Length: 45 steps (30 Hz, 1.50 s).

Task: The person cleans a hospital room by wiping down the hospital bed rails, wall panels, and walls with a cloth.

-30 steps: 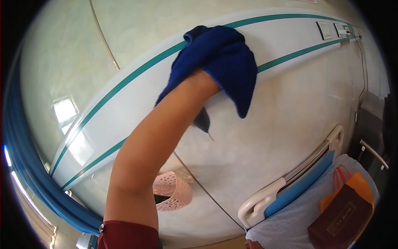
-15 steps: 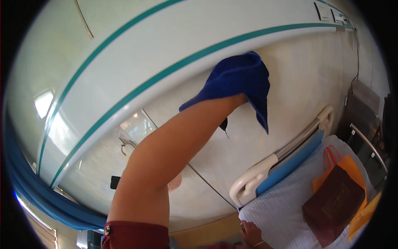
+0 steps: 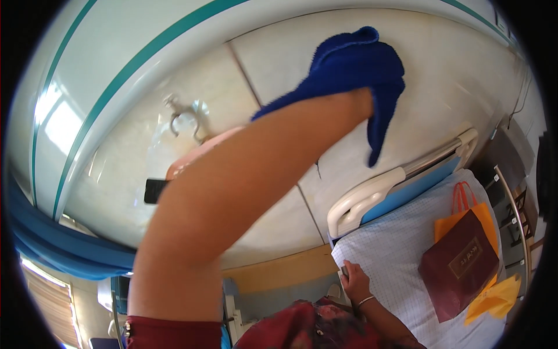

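My left arm, in a rolled red sleeve, reaches up across the view. Its hand is almost wholly covered by a dark blue cloth (image 3: 357,70), which lies against the pale tiled wall; only the wrist by my left hand (image 3: 361,100) shows, and the fingers are hidden. One corner of the cloth hangs down on the right. Lower right, my right hand (image 3: 357,285), with a bracelet at the wrist, is at the corner of a bed (image 3: 395,256). Its fingers are curled around a small dark thing that I cannot make out.
A cream and blue headboard (image 3: 401,183) stands below the cloth. On the bed lie a maroon bag (image 3: 459,267) and an orange bag (image 3: 485,221). A curved metal hook (image 3: 185,119) and a black rectangular item (image 3: 154,191) are at the wall. A blue curtain (image 3: 64,244) hangs left.
The view has tilted downward, showing more of the bed and my right arm. My left hand and the cloth have come slightly down the wall, away from the white rail. My right hand stays at the bed corner.
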Each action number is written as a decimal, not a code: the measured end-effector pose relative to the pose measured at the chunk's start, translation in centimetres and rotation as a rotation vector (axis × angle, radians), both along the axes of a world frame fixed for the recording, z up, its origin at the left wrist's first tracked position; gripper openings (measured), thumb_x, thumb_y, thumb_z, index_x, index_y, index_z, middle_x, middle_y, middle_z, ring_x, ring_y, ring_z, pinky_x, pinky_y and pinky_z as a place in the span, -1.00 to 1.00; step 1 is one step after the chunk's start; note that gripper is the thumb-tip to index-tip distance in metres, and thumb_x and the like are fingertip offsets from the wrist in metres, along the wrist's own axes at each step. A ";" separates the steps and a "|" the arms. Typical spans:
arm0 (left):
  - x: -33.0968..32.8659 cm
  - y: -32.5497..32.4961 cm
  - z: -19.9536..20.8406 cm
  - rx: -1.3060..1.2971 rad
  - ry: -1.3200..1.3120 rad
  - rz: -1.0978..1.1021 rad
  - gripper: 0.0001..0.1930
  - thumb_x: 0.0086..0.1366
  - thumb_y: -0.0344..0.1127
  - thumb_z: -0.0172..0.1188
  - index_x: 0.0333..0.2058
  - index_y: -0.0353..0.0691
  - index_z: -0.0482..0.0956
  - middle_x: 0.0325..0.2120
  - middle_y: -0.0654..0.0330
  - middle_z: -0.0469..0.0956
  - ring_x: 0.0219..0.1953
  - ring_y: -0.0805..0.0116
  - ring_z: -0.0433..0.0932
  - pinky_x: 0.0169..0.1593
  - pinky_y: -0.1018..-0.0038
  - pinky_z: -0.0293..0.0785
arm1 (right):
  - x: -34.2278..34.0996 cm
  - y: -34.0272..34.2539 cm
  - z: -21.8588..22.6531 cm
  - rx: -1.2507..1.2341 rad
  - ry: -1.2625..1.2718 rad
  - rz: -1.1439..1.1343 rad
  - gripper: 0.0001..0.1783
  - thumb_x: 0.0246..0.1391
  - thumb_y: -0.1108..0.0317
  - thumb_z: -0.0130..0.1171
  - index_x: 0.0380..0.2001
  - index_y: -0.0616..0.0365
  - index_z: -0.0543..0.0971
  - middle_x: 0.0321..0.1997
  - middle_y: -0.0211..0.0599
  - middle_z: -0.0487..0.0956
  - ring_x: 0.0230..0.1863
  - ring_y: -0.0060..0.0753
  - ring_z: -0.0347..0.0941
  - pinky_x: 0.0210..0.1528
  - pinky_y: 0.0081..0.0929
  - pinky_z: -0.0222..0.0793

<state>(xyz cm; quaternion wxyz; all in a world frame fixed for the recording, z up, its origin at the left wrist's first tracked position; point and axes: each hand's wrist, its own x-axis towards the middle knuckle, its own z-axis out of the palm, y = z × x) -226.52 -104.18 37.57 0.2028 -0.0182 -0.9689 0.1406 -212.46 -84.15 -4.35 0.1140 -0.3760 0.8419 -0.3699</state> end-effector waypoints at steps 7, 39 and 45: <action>12.7 4.2 -4.6 0.469 -0.093 0.032 -0.84 -0.08 -0.27 0.06 -0.59 -0.14 0.60 -0.48 0.12 0.56 -0.33 0.16 0.54 -0.24 0.31 0.42 | 1.1 -1.5 0.8 0.025 0.113 0.070 -0.51 -0.13 0.34 0.11 -0.04 0.09 0.34 -0.26 -0.11 0.42 -0.25 -0.01 0.37 -0.22 -0.22 0.33; 48.4 5.7 -32.9 1.928 0.035 0.151 -0.62 0.17 -0.37 0.08 -0.02 -0.29 0.35 -0.13 0.17 0.43 -0.11 0.43 0.41 -0.01 0.46 0.34 | 15.9 -8.4 7.2 -0.411 -0.866 0.685 -0.87 0.03 0.40 0.03 -0.33 0.18 0.45 -0.34 -0.30 0.49 -0.29 -0.39 0.42 -0.20 -0.48 0.35; 57.9 3.3 -34.2 1.585 0.160 0.937 -0.76 0.15 -0.38 0.10 -0.19 -0.30 0.50 -0.27 0.08 0.53 -0.21 0.35 0.50 -0.12 0.49 0.38 | 6.7 -12.3 8.1 -0.578 -1.400 0.154 -0.75 0.05 0.30 -0.13 -0.55 0.17 0.48 -0.55 -0.23 0.51 -0.47 -0.32 0.44 -0.38 -0.43 0.38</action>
